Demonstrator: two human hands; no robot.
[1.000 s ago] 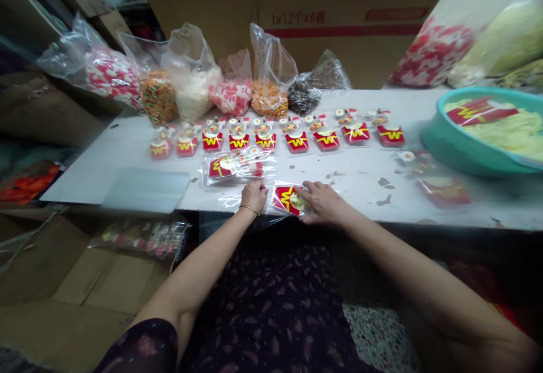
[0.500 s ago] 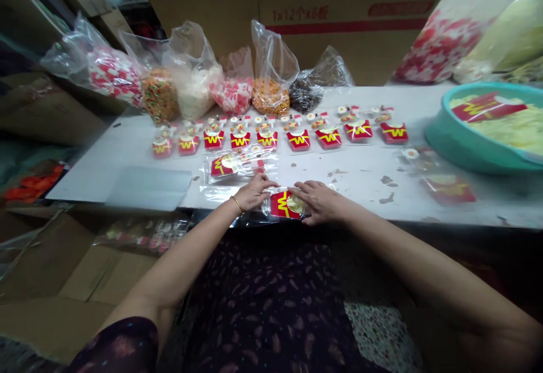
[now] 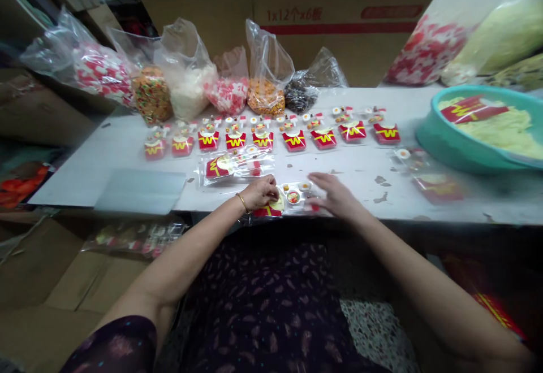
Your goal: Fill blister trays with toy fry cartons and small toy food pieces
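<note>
A clear plastic pack (image 3: 292, 198) lies at the table's front edge. In it show a red carton with a yellow W (image 3: 268, 211), pale pieces, and small toy foods such as a fried egg and a bowl. My left hand (image 3: 259, 193) is closed, its fingers pinched over the pack's carton end and hiding part of it. Beside the pack's right end, my right hand (image 3: 337, 196) is open with the fingers apart, slightly blurred; contact with the pack is unclear. Just behind lies another filled pack (image 3: 218, 167), partly overlapping more plastic.
A row of similar packs (image 3: 294, 141) crosses the table. Behind them stand several bags of small pieces (image 3: 266, 99). At right are a teal basin (image 3: 432, 124) and a blurred pack (image 3: 436, 186). A translucent sheet (image 3: 136, 189) lies left; an open cardboard box (image 3: 55, 271) is below.
My left hand's fingers have curled from outstretched to a pinch. My right hand has moved right, off the carton, and opened. The pack has shifted left, and its toy foods now show.
</note>
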